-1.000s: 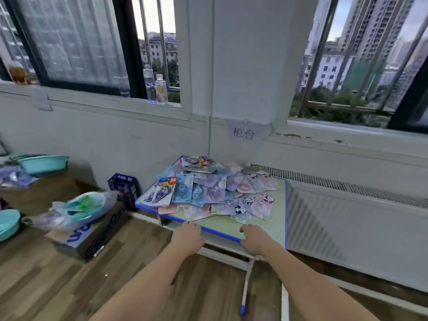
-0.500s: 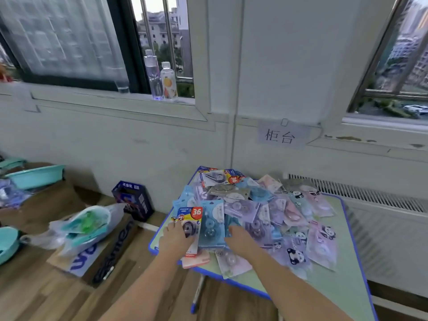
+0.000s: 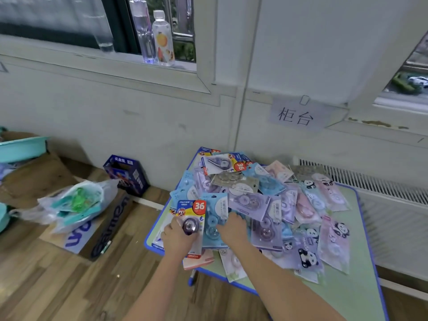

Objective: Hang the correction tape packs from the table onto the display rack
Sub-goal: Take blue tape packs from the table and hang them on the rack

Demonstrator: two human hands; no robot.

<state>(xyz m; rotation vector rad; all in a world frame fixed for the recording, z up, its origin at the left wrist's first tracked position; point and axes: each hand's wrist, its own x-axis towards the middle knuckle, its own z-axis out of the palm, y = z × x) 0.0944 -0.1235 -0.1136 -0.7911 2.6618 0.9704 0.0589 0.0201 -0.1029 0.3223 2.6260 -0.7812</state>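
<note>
Over on your left the floor clutter sits out of play: a clear plastic bag of teal items (image 3: 71, 202) lying on a flattened cardboard box (image 3: 97, 230), and a dark blue printed carton (image 3: 126, 173) against the wall. Now you're in tight: a second ago your hands rested on the near edge of the green blue-rimmed table (image 3: 347, 295), and since then you've stepped in and both have gone onto the pile, so picking has begun but nothing has left the table yet.

Your left hand (image 3: 177, 238) grips the yellow-and-blue carded correction tape pack marked 36 (image 3: 191, 216), thumb curled onto its clear blister. That pack stands tilted up at the near left corner of the table, long axis running away from you, its header end pointing up and toward the wall; that's the end that should meet a rack peg.

Just beside it, your right hand (image 3: 232, 230) lies on the light blue carded correction tape pack (image 3: 214, 218), fingers bent over its edge; whether it truly grasps it or only presses, I cannot tell. That one lies flat, long axis also running away from you.

Further right sprawls the heap of pastel and panda-printed packs (image 3: 308, 218). No display rack is in view
</note>
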